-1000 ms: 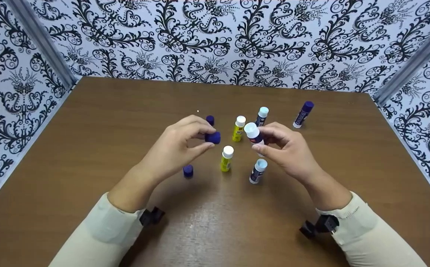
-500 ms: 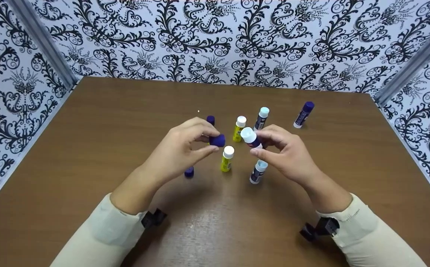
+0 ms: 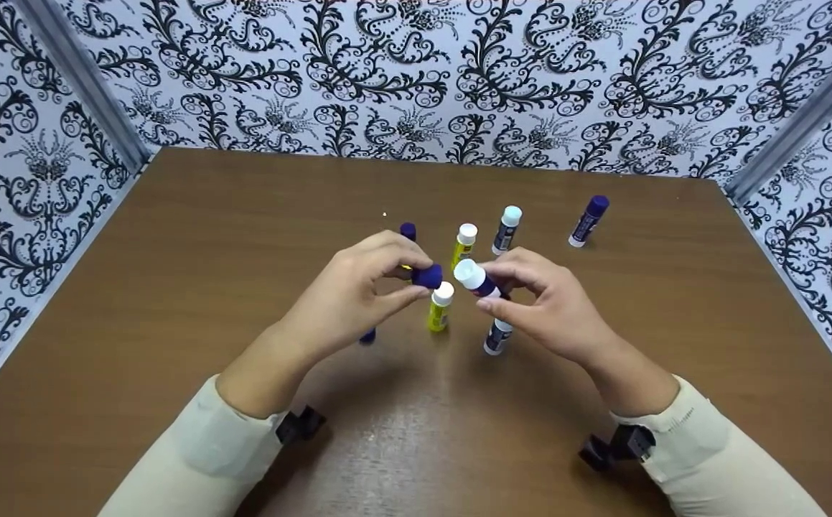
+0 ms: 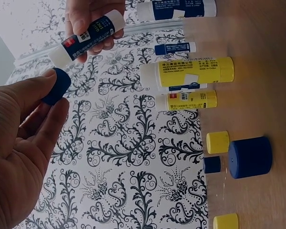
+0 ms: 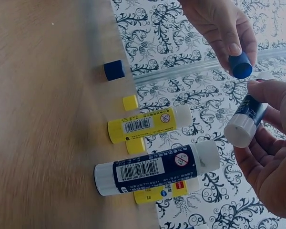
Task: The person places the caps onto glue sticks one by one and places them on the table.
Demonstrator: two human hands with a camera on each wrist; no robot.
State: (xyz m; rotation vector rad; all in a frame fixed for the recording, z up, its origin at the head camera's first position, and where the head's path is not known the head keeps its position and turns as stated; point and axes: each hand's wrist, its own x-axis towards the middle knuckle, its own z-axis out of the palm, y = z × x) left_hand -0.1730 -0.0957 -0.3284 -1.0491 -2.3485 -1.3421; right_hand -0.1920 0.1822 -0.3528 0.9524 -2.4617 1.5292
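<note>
The left hand [image 3: 358, 294] pinches a dark blue cap [image 3: 427, 276] between thumb and fingers. A blue-and-white glue stick [image 3: 484, 283], uncapped and tilted with its white end toward the cap, is gripped by the right hand [image 3: 548, 301]. Cap and stick are close but apart in the head view. The left wrist view shows the cap [image 4: 58, 87] just below the stick's white end [image 4: 62, 56]. From the right wrist, the open rim of the cap [image 5: 240, 67] faces the stick [image 5: 248, 117].
Two yellow glue sticks [image 3: 439, 309] [image 3: 464, 243] and two blue-and-white ones [image 3: 506, 230] [image 3: 497, 337] stand between and beyond the hands. A capped blue stick [image 3: 589, 221] stands at the back right. Loose blue caps [image 4: 250, 157] and yellow caps [image 4: 218, 142] are on the table [image 3: 416, 445].
Both hands have moved closer together and slightly nearer the body. The held stick now tilts more toward the left, and the gap between it and the held cap has narrowed.
</note>
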